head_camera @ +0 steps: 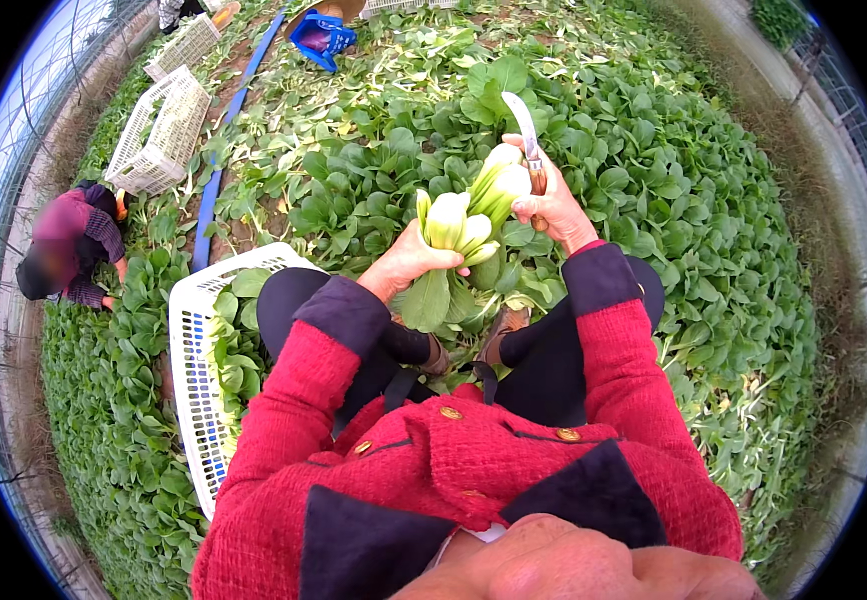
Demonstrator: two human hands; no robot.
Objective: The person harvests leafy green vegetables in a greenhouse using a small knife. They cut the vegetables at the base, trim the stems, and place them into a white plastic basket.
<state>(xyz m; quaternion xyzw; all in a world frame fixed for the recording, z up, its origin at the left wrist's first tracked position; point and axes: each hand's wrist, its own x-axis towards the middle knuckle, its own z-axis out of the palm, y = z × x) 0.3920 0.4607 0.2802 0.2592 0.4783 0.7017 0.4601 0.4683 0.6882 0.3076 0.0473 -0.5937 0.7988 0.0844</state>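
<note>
A bunch of bok choy [446, 223], pale stem ends up and leaves hanging down, is gripped in my left hand [412, 259]. My right hand [559, 196] holds a knife with a wooden handle [537, 187] and a curved metal blade [521, 120] pointing up and away from me. More bok choy heads [505, 180] are held in the same hand, beside the knife handle, their leaves hidden behind the stems. The two bunches meet or nearly meet in front of my knees, above the growing plants.
A white plastic crate [195, 375] with leafy greens [237, 367] stands by my left leg. Farther left are a co-worker [77, 240] bending over the plants, another white crate [160, 135] and a blue strip [212, 195] along the ground. Bok choy plants [718, 240] grow densely on the right.
</note>
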